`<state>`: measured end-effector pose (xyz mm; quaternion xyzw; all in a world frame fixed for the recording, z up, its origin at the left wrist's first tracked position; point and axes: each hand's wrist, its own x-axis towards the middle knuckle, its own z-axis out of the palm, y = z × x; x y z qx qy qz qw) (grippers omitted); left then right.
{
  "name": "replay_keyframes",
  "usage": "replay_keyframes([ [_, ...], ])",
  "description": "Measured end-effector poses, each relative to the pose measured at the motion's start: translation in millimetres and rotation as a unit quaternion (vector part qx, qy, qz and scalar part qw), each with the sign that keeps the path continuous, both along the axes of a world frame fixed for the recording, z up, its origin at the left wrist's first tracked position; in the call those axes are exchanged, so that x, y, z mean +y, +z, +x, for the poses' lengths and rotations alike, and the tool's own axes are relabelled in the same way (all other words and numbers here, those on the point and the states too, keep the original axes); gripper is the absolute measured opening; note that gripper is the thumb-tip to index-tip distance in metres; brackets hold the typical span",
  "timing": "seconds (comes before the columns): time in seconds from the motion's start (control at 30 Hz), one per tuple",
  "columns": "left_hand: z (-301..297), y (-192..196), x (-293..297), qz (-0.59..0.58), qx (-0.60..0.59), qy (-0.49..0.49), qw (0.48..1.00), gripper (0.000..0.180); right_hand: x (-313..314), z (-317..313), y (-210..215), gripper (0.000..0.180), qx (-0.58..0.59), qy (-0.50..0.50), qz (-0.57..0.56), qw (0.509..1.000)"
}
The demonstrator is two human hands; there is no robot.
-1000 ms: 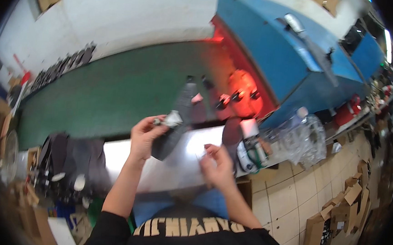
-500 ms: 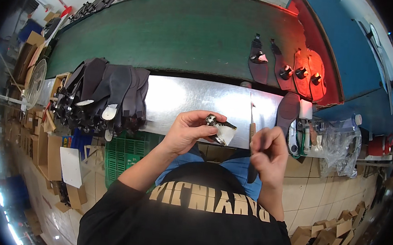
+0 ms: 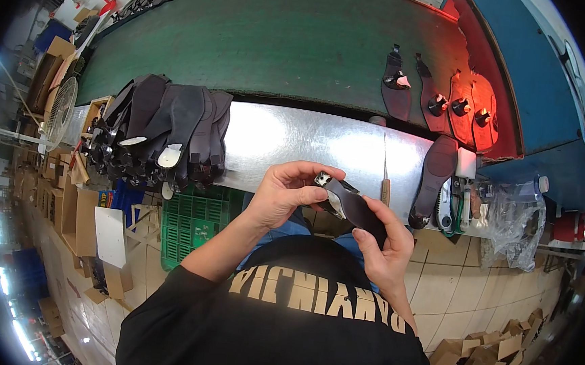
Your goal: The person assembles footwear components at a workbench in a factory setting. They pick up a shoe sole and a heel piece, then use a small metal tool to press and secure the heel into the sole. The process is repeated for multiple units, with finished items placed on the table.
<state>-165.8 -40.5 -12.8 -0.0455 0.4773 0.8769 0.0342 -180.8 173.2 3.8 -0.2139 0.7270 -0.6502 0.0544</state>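
In front of my body, my left hand (image 3: 283,197) is closed around a glossy black shoe heel piece (image 3: 322,180) with a whitish part showing beside it. My right hand (image 3: 389,249) pinches a dark shoe sole (image 3: 360,211) between thumb and fingers. The sole's other end lies against the piece in my left hand; my fingers partly hide where they meet. Just beyond my right hand, a thin pointed tool with a wooden handle (image 3: 385,192) rests on the metal bench (image 3: 275,137). Another dark sole (image 3: 435,172) lies to its right.
Many dark soles (image 3: 181,120) are heaped at the bench's left, above a green crate (image 3: 197,233). Behind runs a green belt (image 3: 261,45) bearing several soles (image 3: 397,98) beside a red-lit opening. Green-handled scissors (image 3: 458,211) and a clear plastic bag (image 3: 517,215) sit at right.
My right hand has moved in toward my left and the sole now lies against the heel piece. The heel piece stays in my left hand. The view has shifted slightly.
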Motion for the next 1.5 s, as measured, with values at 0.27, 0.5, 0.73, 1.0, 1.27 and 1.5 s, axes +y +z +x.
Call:
replay_keyframes([
  [0.27,-1,-3,1,-0.001,-0.006,-0.001,1.0,0.031,-2,-1,-3,0.041,0.007,0.002,-0.004,1.0],
  [0.5,1,-2,1,-0.027,0.0,-0.007,1.0,0.034,0,-5,9,0.04,0.07,0.01,0.065,0.995],
  [0.73,2,-2,0,-0.098,0.073,-0.021,0.992,0.034,0,-11,17,0.041,0.156,0.017,0.103,0.982],
  [1.0,2,0,-3,-0.102,0.099,-0.071,0.987,0.034,3,-12,23,0.039,0.199,0.025,0.153,0.968],
  [1.27,0,-3,-5,-0.149,0.144,-0.115,0.971,0.042,4,-13,20,0.038,0.236,0.038,0.187,0.953],
  [1.5,2,0,1,-0.159,0.078,-0.107,0.978,0.039,4,-16,12,0.039,0.176,0.054,0.17,0.968],
])
